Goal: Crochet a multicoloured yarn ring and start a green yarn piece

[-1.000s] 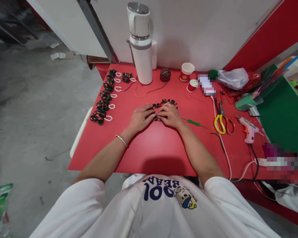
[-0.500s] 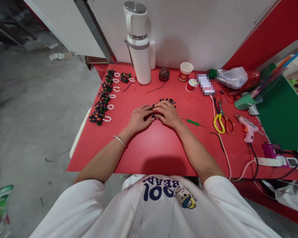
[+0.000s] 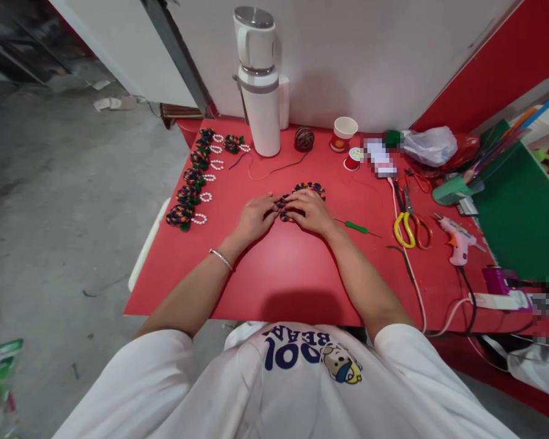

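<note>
The braid point(image 3: 310, 186), in dark, orange and green colours, lies on the red worktop point(image 3: 283, 274) near the centre of the frame, bent in a curve and partly hidden by the hands. The left hand point(image 3: 256, 216) is at the left end of the braid, and its fingers are closed on this end together with the thumb. The right hand point(image 3: 313, 210) lies over the middle of the braid; its fingers are bent upon it with the thumb a little apart, and I cannot tell if they grip it. Just beside the right hand, to the right in the frame, lies a hook point(image 3: 357, 227) with a green handle. Farther right are the scissors point(image 3: 405, 228) and a pink glue gun point(image 3: 460, 241). At the upper centre there is a yarn ball point(image 3: 304, 139), with a cup point(image 3: 344, 134) and a red spool point(image 3: 353, 160) to its right, and a tall white flask point(image 3: 261, 116) to its left. At the upper left, knotted pieces point(image 3: 188, 195) stand in a row, with white bead loops point(image 3: 200, 218) beside them.
</note>
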Available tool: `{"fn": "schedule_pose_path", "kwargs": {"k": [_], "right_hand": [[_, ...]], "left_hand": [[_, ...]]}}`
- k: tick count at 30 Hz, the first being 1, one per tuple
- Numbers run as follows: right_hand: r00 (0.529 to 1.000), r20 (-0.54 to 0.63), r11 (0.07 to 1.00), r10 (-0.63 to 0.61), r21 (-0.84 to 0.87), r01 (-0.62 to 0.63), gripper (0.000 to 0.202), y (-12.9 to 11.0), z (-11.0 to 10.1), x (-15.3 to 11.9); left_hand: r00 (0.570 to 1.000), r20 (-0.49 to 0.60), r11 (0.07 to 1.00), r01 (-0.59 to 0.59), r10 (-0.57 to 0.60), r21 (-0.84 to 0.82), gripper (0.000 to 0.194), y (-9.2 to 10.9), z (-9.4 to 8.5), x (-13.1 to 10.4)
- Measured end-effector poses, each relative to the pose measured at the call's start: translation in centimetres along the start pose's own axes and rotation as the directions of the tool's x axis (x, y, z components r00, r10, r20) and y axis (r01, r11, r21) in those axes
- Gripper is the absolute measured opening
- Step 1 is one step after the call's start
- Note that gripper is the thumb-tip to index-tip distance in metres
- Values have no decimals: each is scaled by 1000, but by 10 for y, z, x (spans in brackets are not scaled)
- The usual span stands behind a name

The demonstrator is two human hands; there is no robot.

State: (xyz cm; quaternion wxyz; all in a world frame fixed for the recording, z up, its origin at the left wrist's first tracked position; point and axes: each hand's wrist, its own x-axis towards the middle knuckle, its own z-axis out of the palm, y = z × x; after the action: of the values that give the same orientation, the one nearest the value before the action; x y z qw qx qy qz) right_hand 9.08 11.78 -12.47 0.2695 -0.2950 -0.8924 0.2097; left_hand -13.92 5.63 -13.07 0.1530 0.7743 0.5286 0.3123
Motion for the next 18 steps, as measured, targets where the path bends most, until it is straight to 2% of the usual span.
{"fn": "schedule_pose_path", "kwargs": {"k": [6, 9, 14, 18], "right_hand": [[1000, -13, 1000, -9, 17, 9, 20, 0, -1, 1], [1000, -14, 1000, -10, 25, 11, 20, 0, -1, 1], [1000, 4, 1000, -6, 18, 6, 29, 3, 0, 1], [1000, -22, 1000, -17, -11, 17, 27, 4, 2, 0]], "left_hand": [[995, 54, 982, -92, 84, 162, 27, 1, -17, -7], [991, 97, 963, -111, 90, 245, 33, 4, -22, -10], [997, 59, 967, -72, 59, 246, 33, 4, -22, -10], [992, 103, 961, -97, 72, 261, 35, 5, -20, -12]]}}
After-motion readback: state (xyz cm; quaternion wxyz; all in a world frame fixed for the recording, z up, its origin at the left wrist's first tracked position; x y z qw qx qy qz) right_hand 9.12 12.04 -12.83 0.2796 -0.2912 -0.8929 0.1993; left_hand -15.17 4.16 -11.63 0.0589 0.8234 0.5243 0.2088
